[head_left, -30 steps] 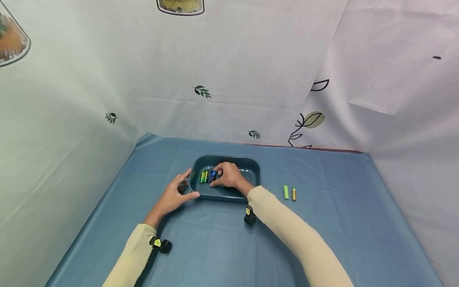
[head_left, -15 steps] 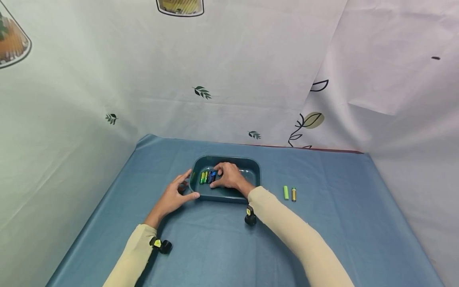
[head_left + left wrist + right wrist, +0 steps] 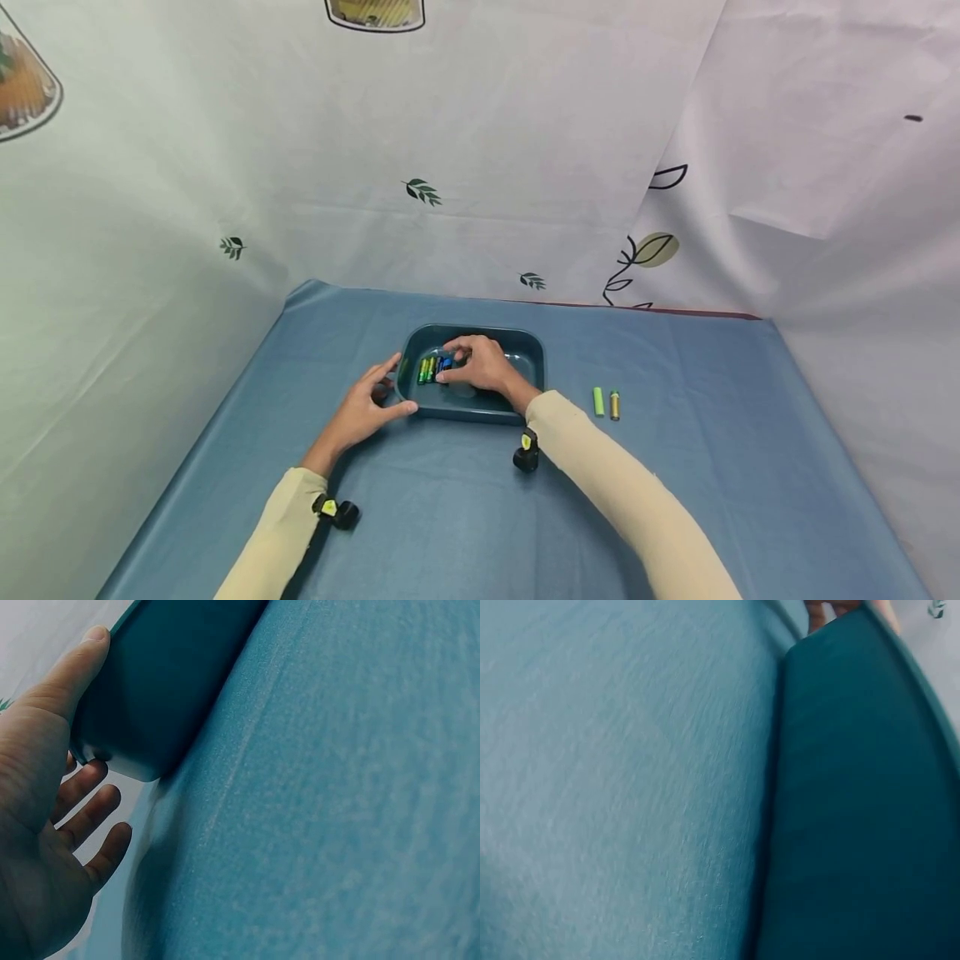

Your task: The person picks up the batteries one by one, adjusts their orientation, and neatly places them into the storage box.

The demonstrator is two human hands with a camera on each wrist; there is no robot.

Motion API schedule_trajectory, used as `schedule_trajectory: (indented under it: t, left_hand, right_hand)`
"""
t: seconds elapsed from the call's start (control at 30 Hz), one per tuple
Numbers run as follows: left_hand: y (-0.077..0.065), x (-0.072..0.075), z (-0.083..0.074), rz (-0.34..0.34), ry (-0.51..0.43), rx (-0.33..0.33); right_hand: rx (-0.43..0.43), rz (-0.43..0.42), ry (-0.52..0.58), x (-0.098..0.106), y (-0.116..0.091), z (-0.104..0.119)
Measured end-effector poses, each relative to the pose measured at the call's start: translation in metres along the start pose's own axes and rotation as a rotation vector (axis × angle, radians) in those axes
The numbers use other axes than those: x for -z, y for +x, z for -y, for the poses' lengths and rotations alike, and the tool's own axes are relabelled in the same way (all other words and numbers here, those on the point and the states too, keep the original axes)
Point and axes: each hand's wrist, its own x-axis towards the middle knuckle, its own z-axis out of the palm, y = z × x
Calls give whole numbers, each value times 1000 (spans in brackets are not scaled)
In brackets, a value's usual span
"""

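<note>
In the head view a dark teal tray (image 3: 480, 414) stands on the blue cloth. Inside it, at the left, several small batteries (image 3: 426, 370) lie side by side, green ones to the left and blue ones to the right. My right hand (image 3: 487, 367) reaches into the tray, with thumb and forefinger spread apart over the blue batteries (image 3: 447, 363); its fingers partly cover them. At the tray's front left corner rests my left hand (image 3: 363, 408), its thumb touching the front rim and its extended fingers along the left side. The left wrist view shows the same hand (image 3: 45, 780) with loose lower fingers.
To the right of the tray a light green battery (image 3: 597, 402) and a gold battery (image 3: 615, 406) lie on the blue cloth (image 3: 712, 467). Behind, a white printed fabric wall (image 3: 480, 225) rises from the table's far edge. The right wrist view holds mostly cloth and tray wall (image 3: 847, 810).
My right hand has risen a little off the blue batteries, and its thumb and forefinger have parted slightly. The left hand and the tray stay where they were.
</note>
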Motion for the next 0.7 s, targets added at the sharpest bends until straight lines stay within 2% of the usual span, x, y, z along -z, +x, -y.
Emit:
schedule_trajectory:
  t: [0.2,0.4,0.7]
  left_hand:
    - [2,-1,0,1,6,10]
    - [2,-1,-1,-5,14,7]
    - [0,-1,0,8,-3,-5]
  right_hand:
    - [51,-26,41,15,-10,11]
    - [89,-82,39,46,-30,23]
    - [70,-191,-7,95,-69,12]
